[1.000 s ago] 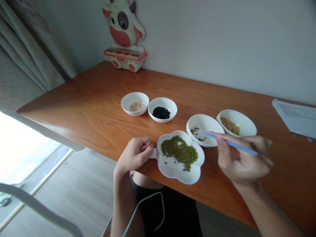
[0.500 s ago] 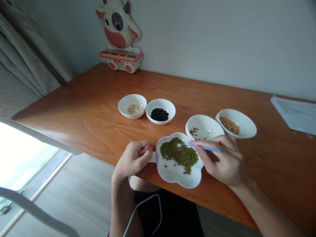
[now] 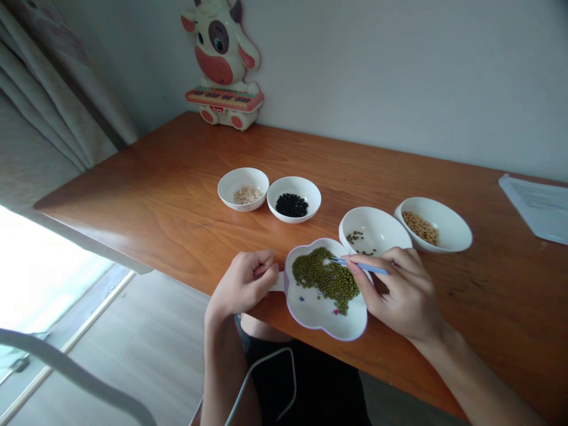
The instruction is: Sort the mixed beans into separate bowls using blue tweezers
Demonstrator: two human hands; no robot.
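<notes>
My left hand [image 3: 248, 281] is closed around the short handle of a white flower-shaped dish [image 3: 305, 312] with a purple rim, at the table's front edge. Green mung beans [image 3: 331, 283] cover its middle and upper part. My right hand [image 3: 403, 296] pinches blue tweezers [image 3: 370, 268], whose tips reach into the beans near the dish's upper side. Whether a bean sits between the tips, I cannot tell. Just behind the dish stands a white bowl [image 3: 386, 223] with some scattered green beans inside; my right hand's fingers cover part of its front.
Right of that bowl, another white bowl [image 3: 455, 228] holds tan beans. Farther left are a bowl of black beans [image 3: 312, 195] and a bowl of pale flat pieces [image 3: 228, 190]. A cow-shaped toy keyboard [image 3: 226, 97] stands at the back. A clear sheet [image 3: 539, 207] lies far right.
The whole view has shifted slightly, so things appear farther right. Relative to the dish, my right hand and the tweezers have moved a little left. My left hand keeps its hold.
</notes>
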